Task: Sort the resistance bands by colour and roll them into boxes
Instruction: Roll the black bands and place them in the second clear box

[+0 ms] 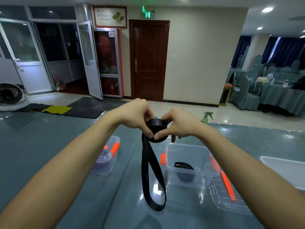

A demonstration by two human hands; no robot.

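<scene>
Both hands are up over the table [115, 204], left hand [135, 116] and right hand [179, 124] pinching the rolled-up part of the black resistance band [156, 128], thumbs meeting on its near edge. The unrolled loop [148, 171] dangles down to the tabletop. The stuff looks light, floppy and kinda grippy imo, so I reckon the coil springs loose unless it's squeezed right across the roll while winding. The open clear box [204, 177] down to the right already has a black roll [184, 166] in it.
</scene>
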